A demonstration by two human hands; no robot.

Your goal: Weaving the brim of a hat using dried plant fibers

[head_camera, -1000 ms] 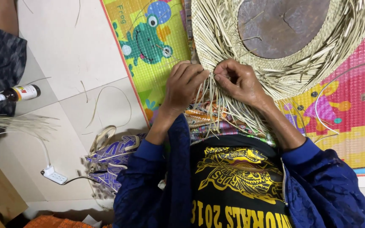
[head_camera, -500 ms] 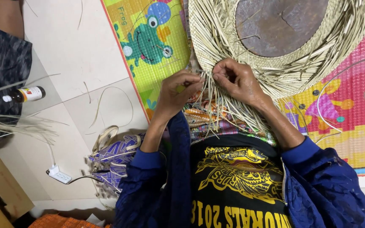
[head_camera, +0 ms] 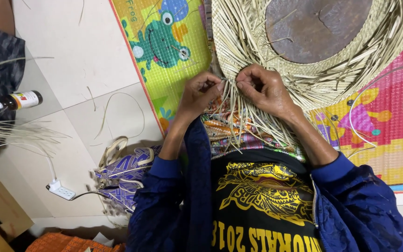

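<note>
Fingers [head_camera: 220, 86] of the left hand [head_camera: 200, 95] are seen pinched shut on thin straw strands [head_camera: 239, 116] at the edge of a woven straw piece [head_camera: 253, 37]. Fingers of the right hand [head_camera: 264, 88] are likewise curled and closed on strands just beside them, thumb pressed toward forefinger. Both sets of fingertips are nearly touching, with the worked spot held between them.

The weave is noted as pale tan, round, and flat, built of narrow plaited strips. A brown disc [head_camera: 318, 28] is seen at its centre, resting on or within the weave; which of the two cannot be told. Around the rim, many loose unwoven ends are left sticking out in all directions. Below the hands, long loose strands hang down from the rim over the lap.

The weave is laid on a bright play mat [head_camera: 164, 46] with a green frog picture, beyond the hands and above them in the view, its near rim being the part gripped. Dark blue sleeves [head_camera: 164, 196] are worn on both arms. On the tiled floor [head_camera: 71, 51] to the left, a small bottle [head_camera: 17, 100], a white power strip [head_camera: 60, 190] and a patterned bag [head_camera: 127, 168] are recorded, well apart from the hands.
</note>
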